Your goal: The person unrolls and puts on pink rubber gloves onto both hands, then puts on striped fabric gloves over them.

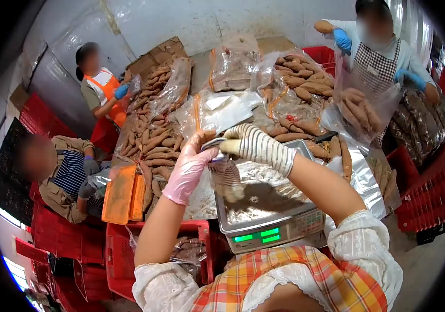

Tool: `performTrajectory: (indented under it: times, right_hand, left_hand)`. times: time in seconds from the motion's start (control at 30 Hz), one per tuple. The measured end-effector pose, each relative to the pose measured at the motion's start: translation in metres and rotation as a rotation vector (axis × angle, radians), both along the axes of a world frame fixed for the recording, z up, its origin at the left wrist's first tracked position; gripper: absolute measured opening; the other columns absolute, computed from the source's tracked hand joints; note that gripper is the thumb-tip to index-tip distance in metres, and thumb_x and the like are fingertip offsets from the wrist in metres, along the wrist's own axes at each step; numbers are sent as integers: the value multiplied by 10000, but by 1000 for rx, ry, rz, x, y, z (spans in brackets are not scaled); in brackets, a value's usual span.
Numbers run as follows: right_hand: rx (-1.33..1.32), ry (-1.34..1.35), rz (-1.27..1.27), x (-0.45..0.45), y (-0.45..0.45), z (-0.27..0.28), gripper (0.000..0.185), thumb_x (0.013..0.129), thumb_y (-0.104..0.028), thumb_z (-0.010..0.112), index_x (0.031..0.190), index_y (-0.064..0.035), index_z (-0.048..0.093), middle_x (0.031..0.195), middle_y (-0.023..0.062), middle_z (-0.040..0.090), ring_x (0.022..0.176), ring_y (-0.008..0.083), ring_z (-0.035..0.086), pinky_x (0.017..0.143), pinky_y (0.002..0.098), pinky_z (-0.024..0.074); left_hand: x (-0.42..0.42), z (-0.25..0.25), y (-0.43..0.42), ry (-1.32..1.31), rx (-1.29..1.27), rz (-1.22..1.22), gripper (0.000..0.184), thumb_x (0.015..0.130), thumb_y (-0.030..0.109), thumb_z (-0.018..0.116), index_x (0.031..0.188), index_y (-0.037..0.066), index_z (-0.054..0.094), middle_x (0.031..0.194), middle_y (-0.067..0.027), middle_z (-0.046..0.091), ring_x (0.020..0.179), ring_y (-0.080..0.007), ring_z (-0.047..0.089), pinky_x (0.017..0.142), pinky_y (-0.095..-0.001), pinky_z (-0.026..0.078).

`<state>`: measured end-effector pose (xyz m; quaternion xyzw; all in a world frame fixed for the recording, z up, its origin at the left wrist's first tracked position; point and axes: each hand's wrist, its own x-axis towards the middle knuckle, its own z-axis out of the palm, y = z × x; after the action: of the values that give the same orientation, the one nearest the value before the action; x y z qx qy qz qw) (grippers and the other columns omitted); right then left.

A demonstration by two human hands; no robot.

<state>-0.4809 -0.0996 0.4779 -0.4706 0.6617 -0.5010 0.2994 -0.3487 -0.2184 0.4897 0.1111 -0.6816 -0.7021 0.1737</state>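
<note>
A loose striped knit glove (226, 182) hangs by its cuff between my hands, above the weighing scale. My left hand (194, 164), in a thin pink plastic glove, is closed on the cuff with thumb and fingers. My right hand (259, 147) wears a matching striped work glove, and its fingers pinch the other side of the cuff. Below them the scale (272, 221) has a dirty metal pan and lit green displays. Just behind my hands lie clear plastic bags (230, 112) on the table.
Piles of sweet potatoes (155, 140) cover the table, with a knife (326, 137) at right. An orange box (121, 197) and a red crate (113, 255) with bagged goods stand left. Two people work at left; another at right holds a bag of sweet potatoes (360, 112).
</note>
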Motion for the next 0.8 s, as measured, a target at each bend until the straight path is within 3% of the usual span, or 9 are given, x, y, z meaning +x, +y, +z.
performTrajectory:
  times: [0.03,0.13,0.23,0.37,0.47,0.57,0.63,0.73,0.8]
  right_hand:
    - [35,59,-41,-2,0,3,332,800,-310,561,937,-23,657,709,106,633,634,164,584,623,305,471]
    - [193,394,-60,5,8,20,390,769,-362,534,921,-26,661,742,178,639,671,259,621,652,352,483]
    - [336,690,36,7,-3,15,493,719,-452,515,869,-5,662,743,209,629,727,336,627,690,397,488]
    - [351,759,-42,8,-15,4,449,738,-416,499,825,-10,669,742,201,633,727,335,627,705,399,487]
    - [329,759,-109,-6,-23,-12,405,762,-374,480,806,-19,670,746,193,636,735,336,626,718,405,484]
    - [419,568,-53,-20,-17,-12,365,786,-331,463,786,-27,665,773,197,634,767,344,619,728,428,476]
    - [379,608,-195,-23,-19,-24,365,794,-333,460,784,-32,666,785,197,633,775,350,615,724,434,474]
    - [290,768,-224,2,-15,-18,381,818,-336,437,800,-33,667,782,193,635,763,357,614,721,442,474]
    - [305,808,-196,20,-16,-17,390,840,-331,426,812,-21,661,773,193,634,756,347,620,712,435,480]
  left_hand:
    - [3,-3,-9,-1,0,1,314,828,65,587,1128,4,516,983,-58,575,842,-110,539,717,-223,445]
    - [12,-9,-37,-404,-655,128,249,784,7,564,1033,-1,541,801,-18,573,702,-86,518,582,-222,406]
    - [9,-5,-22,-289,-408,73,257,779,28,591,1029,-1,541,755,-14,574,664,-83,515,583,-225,410]
    - [6,-4,-11,-193,-1216,171,304,765,74,627,1048,66,515,776,-117,609,653,-234,591,596,-318,464]
    - [8,-5,-12,-36,-1594,121,288,768,83,600,1039,105,504,784,-132,596,691,-297,597,584,-371,474]
    - [8,-7,-1,-205,-1922,-41,265,786,80,551,1041,119,492,753,-111,572,700,-268,609,565,-392,482]
    - [7,-15,1,-260,-1922,-36,187,801,87,515,979,132,551,753,-111,561,713,-254,617,569,-370,500]
    - [-5,-41,-12,-832,-1850,-46,168,823,124,500,843,96,665,805,-160,630,754,-274,640,624,-383,509]
    - [-11,-39,-32,-774,-1653,63,191,829,150,490,859,72,661,806,-168,639,751,-278,645,618,-398,504]
